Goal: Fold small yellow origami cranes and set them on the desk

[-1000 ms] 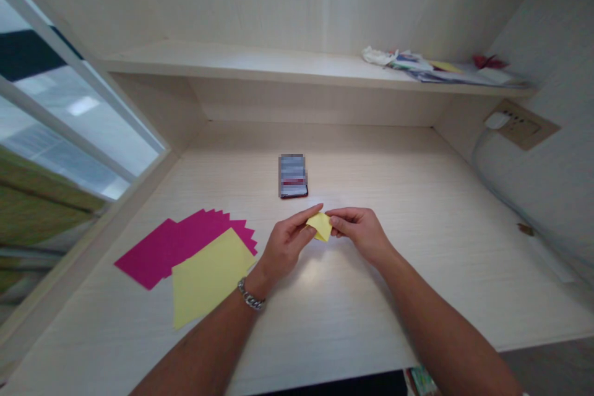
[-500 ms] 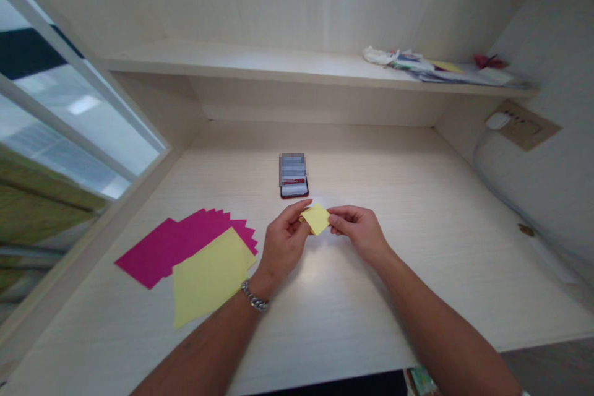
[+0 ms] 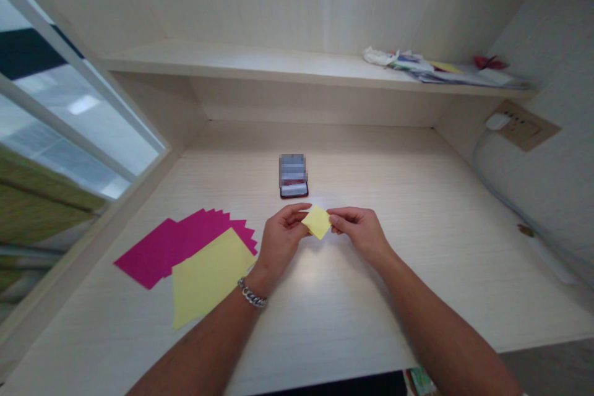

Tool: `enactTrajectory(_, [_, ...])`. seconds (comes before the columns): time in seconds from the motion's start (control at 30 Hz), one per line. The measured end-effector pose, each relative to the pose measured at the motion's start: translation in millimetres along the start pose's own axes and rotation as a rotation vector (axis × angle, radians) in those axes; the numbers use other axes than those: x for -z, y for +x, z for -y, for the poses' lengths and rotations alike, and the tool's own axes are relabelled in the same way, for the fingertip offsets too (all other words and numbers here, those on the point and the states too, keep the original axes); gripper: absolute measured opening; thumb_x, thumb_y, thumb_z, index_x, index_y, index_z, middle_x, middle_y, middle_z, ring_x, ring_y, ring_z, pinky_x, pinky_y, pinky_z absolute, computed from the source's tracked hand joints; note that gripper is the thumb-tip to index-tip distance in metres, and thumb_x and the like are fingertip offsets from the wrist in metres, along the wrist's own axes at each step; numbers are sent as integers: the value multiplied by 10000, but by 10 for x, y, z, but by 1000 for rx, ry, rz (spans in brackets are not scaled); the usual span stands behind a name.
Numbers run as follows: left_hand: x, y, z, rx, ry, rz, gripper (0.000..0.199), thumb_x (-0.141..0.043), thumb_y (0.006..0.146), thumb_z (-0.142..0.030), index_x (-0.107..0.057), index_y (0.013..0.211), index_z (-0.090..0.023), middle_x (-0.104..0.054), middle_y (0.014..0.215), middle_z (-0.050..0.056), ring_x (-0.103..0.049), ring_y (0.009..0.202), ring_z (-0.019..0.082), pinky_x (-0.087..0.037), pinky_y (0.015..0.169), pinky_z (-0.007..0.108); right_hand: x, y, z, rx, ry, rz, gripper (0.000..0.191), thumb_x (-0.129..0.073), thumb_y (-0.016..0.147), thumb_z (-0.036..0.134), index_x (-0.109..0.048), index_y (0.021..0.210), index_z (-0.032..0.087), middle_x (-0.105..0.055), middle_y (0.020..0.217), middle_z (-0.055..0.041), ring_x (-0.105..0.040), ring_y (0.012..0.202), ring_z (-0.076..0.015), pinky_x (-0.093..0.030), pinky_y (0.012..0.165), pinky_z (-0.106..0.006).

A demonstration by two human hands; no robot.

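Note:
A small piece of folded yellow paper [image 3: 317,222], shaped like a diamond, is held up between both hands over the desk. My left hand [image 3: 285,235] pinches its left corner between thumb and fingers. On the opposite corner, the thumb and fingertips of my right hand [image 3: 357,227] are closed. A phone [image 3: 293,176] lies screen up just beyond the hands. To the left of my left wrist, a large yellow sheet [image 3: 208,278] overlaps a fanned stack of magenta paper [image 3: 180,244].
Papers and a crumpled white item [image 3: 380,55] sit on the shelf [image 3: 260,65] at the back. A white plug [image 3: 498,121] with a grey cable [image 3: 487,182] is in the right wall socket. A raised ledge [image 3: 93,241] borders the desk's left side.
The folded yellow paper has turned slightly and dropped a little between my hands. My left fingers have shifted their hold, and less of its layered left edge shows.

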State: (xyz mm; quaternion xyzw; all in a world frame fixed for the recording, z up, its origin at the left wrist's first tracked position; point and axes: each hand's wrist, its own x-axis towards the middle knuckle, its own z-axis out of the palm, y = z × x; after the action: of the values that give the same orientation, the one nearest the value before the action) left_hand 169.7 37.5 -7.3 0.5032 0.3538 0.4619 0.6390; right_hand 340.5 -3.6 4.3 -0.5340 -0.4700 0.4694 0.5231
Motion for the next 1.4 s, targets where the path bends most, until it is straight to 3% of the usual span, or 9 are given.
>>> enactTrajectory(0.1, [10,-17,-14,-79,99,89,517,-749,644,-194,-604,1139,-170,-689,1035,106,-672,830,200,-554,738,331,13,-3,11,-5,-39,66,270,-677,725,343,-727,924,168,-664,654,-30,-561,582,-122,-462,572,-267])
enactTrajectory(0.23, [1,-58,-45,-135,268,169,299,-726,672,-188,-701,967,-156,-706,973,105,-663,857,213,-535,774,327,-1,-12,15,2,-55,110,267,-666,734,372,-730,882,160,-637,611,-19,-539,563,-112,-449,548,-249])
enactTrajectory(0.53, [-28,-61,-35,-66,346,55,201,-668,666,-122,-723,856,-158,-724,826,50,-660,721,175,-531,655,268,-88,1,-101,-117,141,67,294,-738,647,403,-713,804,156,-656,652,-21,-549,559,-107,-445,558,-254])
enactTrajectory(0.73, [-102,-106,-66,-168,345,-8,144,-633,709,-138,-687,841,-148,-706,821,42,-635,720,148,-510,650,239,-142,2,-155,-155,256,59,262,-742,654,396,-695,738,152,-612,594,-1,-512,537,-94,-412,544,-239])
enactTrajectory(1.0, [-48,-92,-32,-141,340,55,174,-619,694,-114,-665,857,-156,-690,834,34,-630,739,154,-504,660,241,-156,-23,-120,-114,190,47,252,-729,666,389,-691,732,149,-600,586,5,-495,528,-91,-396,539,-239])
enactTrajectory(1.23, [-50,-79,-9,-129,348,43,200,-579,742,-158,-654,927,-162,-681,851,34,-612,733,155,-486,635,243,-157,-9,-116,-94,129,47,262,-699,699,400,-679,754,145,-596,588,4,-507,535,-97,-417,543,-243])
enactTrajectory(1.3, [-43,-74,-4,-138,404,-6,169,-593,738,-182,-654,896,-165,-674,821,24,-604,720,153,-474,620,237,-168,-21,-102,-56,35,5,270,-682,716,406,-680,807,153,-625,641,-14,-536,569,-114,-436,554,-251])
enactTrajectory(1.4, [-26,-79,-16,-150,561,-113,115,-586,747,-217,-655,827,-171,-656,746,5,-575,661,140,-438,572,227,-204,-79,-44,65,-157,-80,301,-651,749,405,-666,945,178,-673,886,-64,-590,701,-142,-474,611,-264])
